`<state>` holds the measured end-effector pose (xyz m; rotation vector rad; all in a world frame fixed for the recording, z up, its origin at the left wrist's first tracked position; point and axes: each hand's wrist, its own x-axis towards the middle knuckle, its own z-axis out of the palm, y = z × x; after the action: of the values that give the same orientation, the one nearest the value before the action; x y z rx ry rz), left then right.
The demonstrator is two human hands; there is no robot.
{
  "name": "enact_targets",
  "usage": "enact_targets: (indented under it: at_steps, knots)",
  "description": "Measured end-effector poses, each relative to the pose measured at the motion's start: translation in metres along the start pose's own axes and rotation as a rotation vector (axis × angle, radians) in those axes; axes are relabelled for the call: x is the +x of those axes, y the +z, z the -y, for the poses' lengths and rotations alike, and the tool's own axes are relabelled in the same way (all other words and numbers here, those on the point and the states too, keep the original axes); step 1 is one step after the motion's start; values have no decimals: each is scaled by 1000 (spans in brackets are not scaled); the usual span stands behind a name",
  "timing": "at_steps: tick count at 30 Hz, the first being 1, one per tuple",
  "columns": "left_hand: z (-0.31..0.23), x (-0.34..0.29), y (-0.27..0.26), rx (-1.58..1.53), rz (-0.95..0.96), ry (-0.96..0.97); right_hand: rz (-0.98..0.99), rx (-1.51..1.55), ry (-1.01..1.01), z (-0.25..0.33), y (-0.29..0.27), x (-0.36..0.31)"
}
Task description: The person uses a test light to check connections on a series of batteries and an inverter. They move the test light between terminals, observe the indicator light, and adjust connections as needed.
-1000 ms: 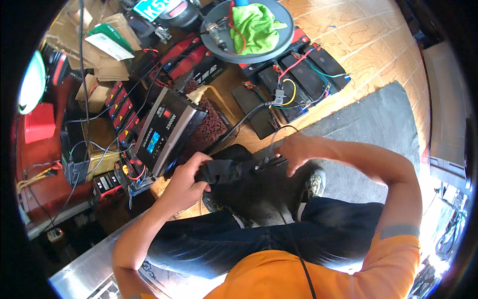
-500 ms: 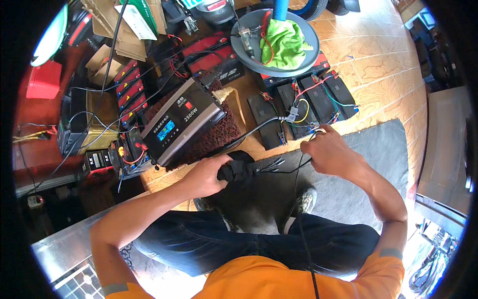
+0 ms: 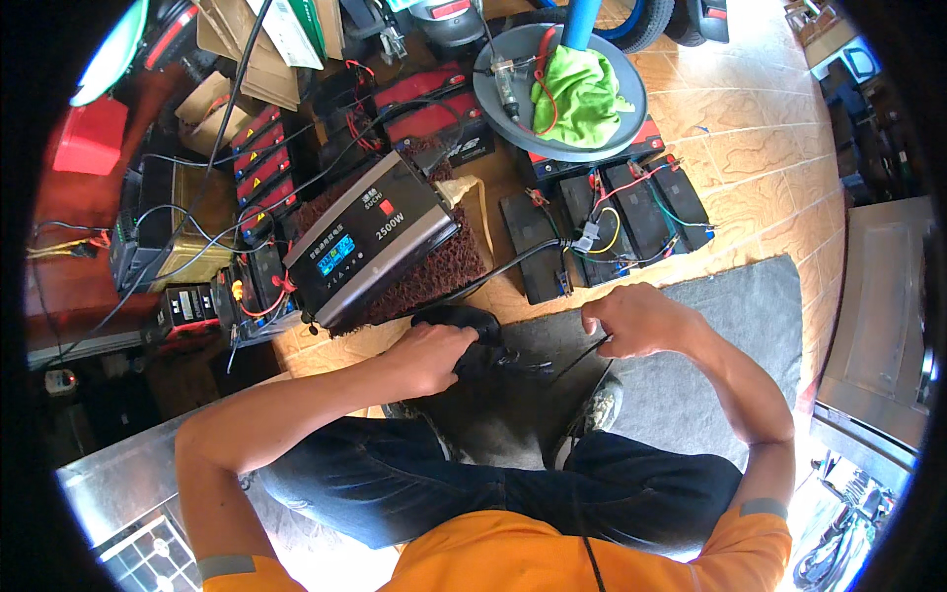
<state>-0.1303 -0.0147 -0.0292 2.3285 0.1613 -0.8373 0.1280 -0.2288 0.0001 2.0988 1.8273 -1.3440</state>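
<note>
My left hand (image 3: 434, 357) is closed over a soft black pouch-like bundle (image 3: 473, 322), low above the grey mat (image 3: 730, 326) between my feet. Dark lead ends (image 3: 523, 364) stick out of its right side. To the right, my right hand (image 3: 646, 321) is raised with curled fingers, pinching a thin black cable (image 3: 582, 361) that slants down to the left. Beyond both hands a grey-and-black power unit with a lit blue display (image 3: 370, 242) lies tilted on a brown looped mat (image 3: 434, 286). What lies under my left palm is hidden.
Several black batteries (image 3: 538, 259) joined by coloured wires stand ahead of my right hand. Behind them, a round grey tray (image 3: 493, 104) holds a green cloth (image 3: 582, 91) and a clear tester with a red lead. Red-topped batteries (image 3: 261, 158) and loose cables crowd the left.
My right hand has come down and nearer, away from the black batteries. My left hand has shifted slightly right and turned over the bundle; the lead ends now hang lower.
</note>
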Motion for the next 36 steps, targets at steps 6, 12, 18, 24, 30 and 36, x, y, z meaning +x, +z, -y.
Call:
enact_targets:
  at_steps: [6,12,18,24,30,36]
  knots:
    - [1,2,1,105,82,86,98,-13,-21,-9,23,14]
    - [0,-1,4,87,33,193,128,-42,-122,-16,51,29]
    - [-7,-1,0,-70,-51,77,48,-27,-138,-17,68,42]
    - [-4,4,0,-55,-43,-2,-33,63,-60,-23,56,43]
    - [2,5,2,-71,-44,-14,-158,3,-67,-19,44,33]
    - [5,6,5,-5,-23,-16,-182,-22,-35,-12,25,27]
